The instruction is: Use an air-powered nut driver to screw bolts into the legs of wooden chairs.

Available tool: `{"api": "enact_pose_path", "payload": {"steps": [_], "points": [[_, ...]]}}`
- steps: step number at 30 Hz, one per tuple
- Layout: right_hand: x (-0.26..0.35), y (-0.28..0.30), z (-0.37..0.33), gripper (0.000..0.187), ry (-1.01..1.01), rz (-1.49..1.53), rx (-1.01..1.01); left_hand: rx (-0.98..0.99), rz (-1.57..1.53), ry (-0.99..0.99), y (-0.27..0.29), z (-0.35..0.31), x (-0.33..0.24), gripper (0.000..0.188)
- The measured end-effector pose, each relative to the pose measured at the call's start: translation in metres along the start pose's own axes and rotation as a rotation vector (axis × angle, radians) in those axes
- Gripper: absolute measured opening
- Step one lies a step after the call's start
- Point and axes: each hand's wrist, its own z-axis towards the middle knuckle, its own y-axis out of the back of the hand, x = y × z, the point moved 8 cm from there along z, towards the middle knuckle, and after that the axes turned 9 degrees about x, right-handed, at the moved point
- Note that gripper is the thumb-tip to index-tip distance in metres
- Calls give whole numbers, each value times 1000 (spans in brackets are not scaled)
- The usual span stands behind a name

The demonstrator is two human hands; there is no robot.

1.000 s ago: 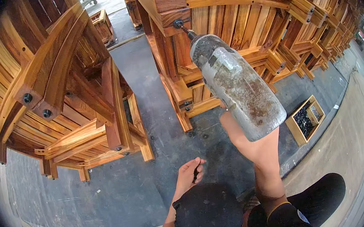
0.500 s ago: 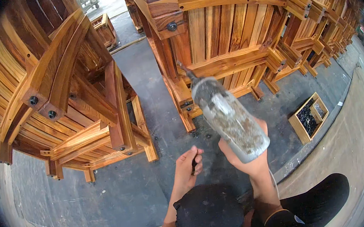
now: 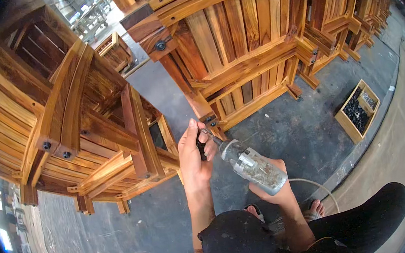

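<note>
My right hand (image 3: 277,188) is wrapped round the handle of a worn grey power drill (image 3: 256,169), its slim bit aimed up and left. Beside the bit's tip, my left hand (image 3: 195,160) is closed, with small black pieces (image 3: 201,146) in its fingers; their exact kind is too small to tell. The fingertips are right by the end of a wooden leg on a slatted wooden chair (image 3: 249,56), where black bolt heads (image 3: 208,119) show. Whether the bit touches anything there is hidden by the fingers.
Another wooden chair (image 3: 42,120) lies tipped over on my left, and several more run off to the right. A wooden box (image 3: 345,125) of small black parts and silvery screws sits on the dark mat (image 3: 294,138). A pale cord (image 3: 322,187) trails from the drill past my feet.
Both hands have moved up and forward toward the chair leg. The drill's bit has come down beside my left fingers. The whole view has shifted and tilted.
</note>
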Motion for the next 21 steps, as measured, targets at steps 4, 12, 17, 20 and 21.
{"api": "enact_pose_path", "payload": {"steps": [4,12,17,20,21], "points": [[-7,6,-4,30,-7,12,-29,24,127,54,-5,4,10,25],[-37,1,-5,41,9,-19,-59,42,121,44,-12,7,16,28],[-40,3,-7,39,66,-94,-100,77,50,82,-12,0,27,29],[-42,-5,-8,39,84,-48,-97,4,-72,143,25,-17,46,30],[-46,-3,-9,40,24,16,-109,-26,-83,167,45,-22,60,33]]}}
